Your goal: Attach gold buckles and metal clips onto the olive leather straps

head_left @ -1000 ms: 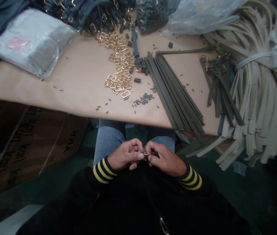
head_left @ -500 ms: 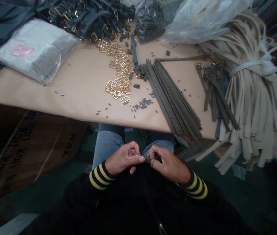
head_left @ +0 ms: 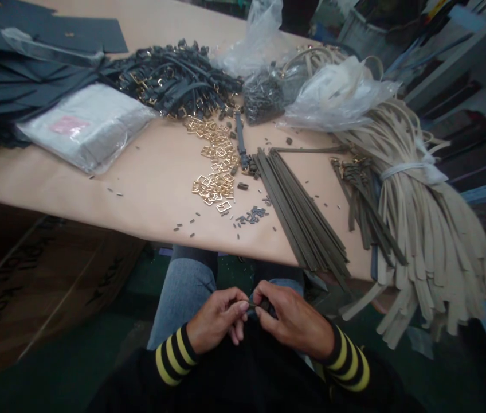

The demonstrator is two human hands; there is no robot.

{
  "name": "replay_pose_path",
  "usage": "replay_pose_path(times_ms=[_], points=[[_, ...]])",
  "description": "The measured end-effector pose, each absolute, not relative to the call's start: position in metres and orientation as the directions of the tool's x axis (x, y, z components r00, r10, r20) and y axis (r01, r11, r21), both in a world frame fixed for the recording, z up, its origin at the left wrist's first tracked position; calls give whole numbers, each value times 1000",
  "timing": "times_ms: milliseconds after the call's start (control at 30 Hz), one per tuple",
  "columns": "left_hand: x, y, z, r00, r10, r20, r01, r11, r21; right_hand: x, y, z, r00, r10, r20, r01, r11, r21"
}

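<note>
Over my lap, just off the table's front edge, both hands meet. My left hand (head_left: 221,318) pinches one end of a small dark strap piece (head_left: 252,305), with a hint of gold between the fingers. On the other side, my right hand (head_left: 292,318) has its thumb and fingers closed on the same piece, hiding most of it. Gold buckles (head_left: 221,163) lie heaped on the table beyond my hands. Small dark pieces (head_left: 254,215) are scattered nearer the edge. To their right rests a bundle of olive straps (head_left: 301,212).
The tan-topped table (head_left: 148,195) holds a plastic-wrapped packet (head_left: 90,126), a pile of dark buckled straps (head_left: 174,80), clear bags (head_left: 329,97) and a tied beige strap bundle (head_left: 427,218) hanging over the edge. A cardboard box (head_left: 62,287) stands below left.
The head view has tilted up, so the table and my hands sit lower in the picture. My hands have come closer together, and less of the small strap piece shows.
</note>
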State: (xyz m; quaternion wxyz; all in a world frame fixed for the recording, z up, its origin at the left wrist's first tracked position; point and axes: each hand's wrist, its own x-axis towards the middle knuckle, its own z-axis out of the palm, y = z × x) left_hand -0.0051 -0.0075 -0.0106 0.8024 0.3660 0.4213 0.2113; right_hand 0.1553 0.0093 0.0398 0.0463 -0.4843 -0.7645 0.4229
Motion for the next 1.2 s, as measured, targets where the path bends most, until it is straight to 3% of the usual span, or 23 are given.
replay_pose_path(times_ms=[133, 233, 333, 433, 533, 667, 800, 967, 1200], points=[[-8, -7, -19, 518, 691, -505, -173, 662, 729, 154, 36, 50, -578, 753, -314, 638, 176, -750], [-12, -4, -23, 460, 705, -540, -305, 697, 649, 150, 67, 57, -523, 825, -212, 619, 197, -760], [-13, -2, -27, 464, 688, -557, -356, 721, 594, 144, 106, 60, -422, 905, -51, 686, 282, -671], [-13, -1, -32, 490, 678, -548, -372, 731, 572, 133, 148, 55, -342, 934, 98, 797, 344, -496], [-13, -1, -36, 501, 671, -547, -381, 738, 557, 120, 179, 42, -342, 935, 96, 878, 354, -322], [-14, 0, -38, 494, 669, -555, -394, 742, 543, 111, 190, 30, -344, 935, 83, 911, 353, -213], [-13, -1, -40, 498, 674, -546, -386, 736, 557, 120, 190, 33, -354, 934, 40, 910, 354, -216], [-12, -1, -43, 518, 680, -519, -364, 724, 586, 137, 207, 38, -274, 957, 95, 938, 287, -195], [-12, 1, -43, 512, 682, -522, -367, 723, 585, 136, 222, 27, -298, 950, 91, 933, 310, -181]])
